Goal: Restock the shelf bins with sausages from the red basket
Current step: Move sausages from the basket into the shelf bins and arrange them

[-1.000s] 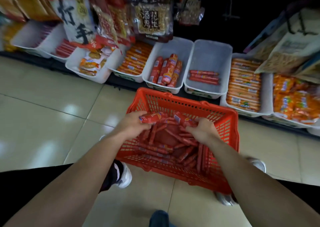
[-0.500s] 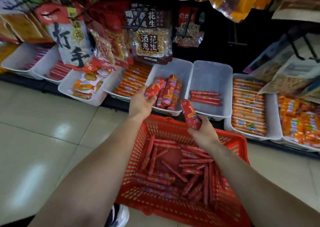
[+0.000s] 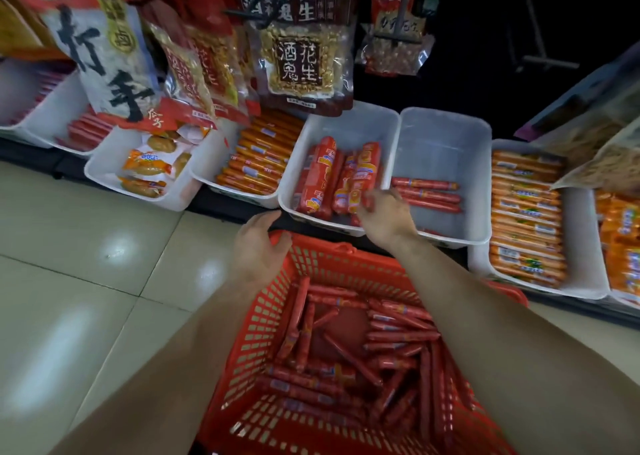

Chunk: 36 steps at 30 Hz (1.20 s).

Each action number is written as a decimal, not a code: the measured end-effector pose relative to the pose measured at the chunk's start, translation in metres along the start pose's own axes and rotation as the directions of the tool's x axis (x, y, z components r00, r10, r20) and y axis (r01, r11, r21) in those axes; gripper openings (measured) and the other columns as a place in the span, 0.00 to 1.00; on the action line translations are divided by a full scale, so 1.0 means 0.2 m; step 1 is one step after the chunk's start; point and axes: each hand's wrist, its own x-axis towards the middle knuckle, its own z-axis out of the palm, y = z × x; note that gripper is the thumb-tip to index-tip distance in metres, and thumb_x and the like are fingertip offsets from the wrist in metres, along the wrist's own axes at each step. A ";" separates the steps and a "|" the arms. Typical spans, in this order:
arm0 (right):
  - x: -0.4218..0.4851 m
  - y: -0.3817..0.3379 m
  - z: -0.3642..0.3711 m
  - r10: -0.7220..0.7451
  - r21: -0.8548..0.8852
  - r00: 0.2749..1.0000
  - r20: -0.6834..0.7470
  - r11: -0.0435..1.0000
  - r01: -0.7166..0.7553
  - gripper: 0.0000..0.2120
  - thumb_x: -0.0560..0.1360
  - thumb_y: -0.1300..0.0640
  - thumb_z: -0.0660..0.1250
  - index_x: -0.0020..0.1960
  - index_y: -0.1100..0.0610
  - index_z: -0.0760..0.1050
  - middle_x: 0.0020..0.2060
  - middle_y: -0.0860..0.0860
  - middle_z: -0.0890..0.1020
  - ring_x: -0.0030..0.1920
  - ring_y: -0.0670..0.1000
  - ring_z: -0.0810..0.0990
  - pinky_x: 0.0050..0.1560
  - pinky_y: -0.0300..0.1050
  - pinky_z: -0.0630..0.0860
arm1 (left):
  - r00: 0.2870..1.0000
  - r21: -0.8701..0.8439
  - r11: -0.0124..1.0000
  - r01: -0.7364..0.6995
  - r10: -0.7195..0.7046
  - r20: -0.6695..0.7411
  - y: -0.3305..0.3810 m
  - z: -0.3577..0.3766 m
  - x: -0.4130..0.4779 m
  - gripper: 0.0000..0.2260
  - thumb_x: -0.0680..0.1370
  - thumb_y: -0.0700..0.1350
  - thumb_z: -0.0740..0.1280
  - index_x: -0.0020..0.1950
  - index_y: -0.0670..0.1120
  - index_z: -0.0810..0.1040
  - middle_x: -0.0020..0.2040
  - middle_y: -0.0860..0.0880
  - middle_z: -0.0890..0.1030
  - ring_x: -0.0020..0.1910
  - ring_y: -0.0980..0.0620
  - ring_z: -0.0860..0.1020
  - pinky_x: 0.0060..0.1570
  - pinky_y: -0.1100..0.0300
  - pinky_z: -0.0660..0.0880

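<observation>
We are reaching our right hand (image 3: 384, 217) forward over the shelf edge, its fingers bent against the near end of a thick sausage (image 3: 365, 174); through the blur we cannot tell whether they are still pinching it or only nudging it into line. That sausage is now lying in the middle bin (image 3: 349, 125) just ahead of the hand, beside the other thick ones, where half a second ago it was still in the air above the basket. Our left hand (image 3: 258, 246), nearer us and to the left of the right one, is empty and relaxed, touching the far corner of the red basket (image 3: 346, 257); the sausage it was carrying is gone from it, presumably into the same bin. So this pair is, by our reckoning, as good as delivered. Below both wrists the thin sausages (image 3: 346, 361) are still piling the basket floor, and right of the right hand the neighbouring bin (image 3: 446, 142) is holding only a few, so most of the restocking is waiting.
</observation>
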 end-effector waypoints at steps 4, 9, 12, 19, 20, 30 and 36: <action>-0.28 0.10 0.00 -0.048 -0.023 0.999 -0.014 0.999 0.048 0.14 0.76 0.54 0.64 0.60 0.53 0.80 0.60 0.55 0.76 0.63 0.60 0.73 0.62 0.52 0.73 | 1.000 -0.003 1.000 -0.016 0.016 0.017 0.02 -0.01 -0.14 0.19 0.76 0.45 0.69 0.68 0.46 0.77 0.66 0.47 0.76 0.65 0.46 0.74 0.67 0.49 0.71; -0.62 0.28 -0.03 -0.067 -0.047 0.989 -0.134 0.997 0.061 0.12 0.73 0.58 0.66 0.56 0.53 0.81 0.57 0.53 0.78 0.60 0.58 0.74 0.63 0.51 0.71 | 0.999 0.153 0.987 -0.051 0.049 0.018 0.08 -0.03 -0.36 0.20 0.76 0.48 0.69 0.68 0.49 0.76 0.68 0.48 0.74 0.65 0.45 0.73 0.65 0.51 0.71; -0.79 0.39 -0.02 -0.101 -0.043 0.983 -0.153 0.994 0.096 0.10 0.73 0.60 0.67 0.53 0.54 0.81 0.55 0.53 0.77 0.58 0.58 0.75 0.61 0.51 0.73 | 0.996 0.170 0.985 -0.019 0.005 0.087 0.09 0.00 -0.52 0.19 0.76 0.48 0.69 0.66 0.49 0.78 0.65 0.46 0.76 0.63 0.43 0.75 0.64 0.53 0.71; -0.93 0.74 0.18 0.109 -0.119 0.976 0.189 0.989 -0.087 0.17 0.72 0.51 0.66 0.59 0.52 0.80 0.60 0.57 0.77 0.63 0.61 0.75 0.66 0.52 0.71 | 0.912 0.294 0.955 0.032 -0.148 0.382 -0.05 0.20 -0.78 0.16 0.77 0.53 0.68 0.62 0.48 0.79 0.58 0.45 0.79 0.58 0.43 0.77 0.57 0.54 0.74; -0.93 0.78 0.20 0.160 -0.163 0.957 0.240 0.979 -0.123 0.20 0.72 0.49 0.67 0.63 0.52 0.78 0.64 0.58 0.74 0.67 0.61 0.72 0.69 0.53 0.69 | 0.890 0.309 0.951 0.032 -0.168 0.424 -0.07 0.23 -0.80 0.17 0.76 0.53 0.68 0.63 0.48 0.78 0.59 0.45 0.78 0.59 0.43 0.77 0.59 0.53 0.73; -0.82 0.96 0.46 0.199 -0.490 0.923 0.330 0.871 -0.013 0.26 0.79 0.43 0.62 0.75 0.49 0.64 0.73 0.59 0.59 0.69 0.64 0.63 0.65 0.61 0.67 | 0.901 0.523 0.850 -0.061 -0.179 0.396 -0.22 0.56 -0.67 0.36 0.74 0.55 0.70 0.78 0.47 0.59 0.75 0.43 0.63 0.74 0.40 0.61 0.73 0.48 0.61; -0.78 1.01 0.56 -0.090 -0.433 0.930 0.358 0.866 0.250 0.16 0.79 0.45 0.61 0.63 0.50 0.76 0.63 0.49 0.74 0.66 0.56 0.68 0.62 0.57 0.67 | 0.886 0.421 0.879 0.224 -0.363 0.288 -0.38 0.66 -0.56 0.31 0.77 0.47 0.70 0.76 0.41 0.62 0.71 0.37 0.67 0.68 0.36 0.69 0.69 0.47 0.68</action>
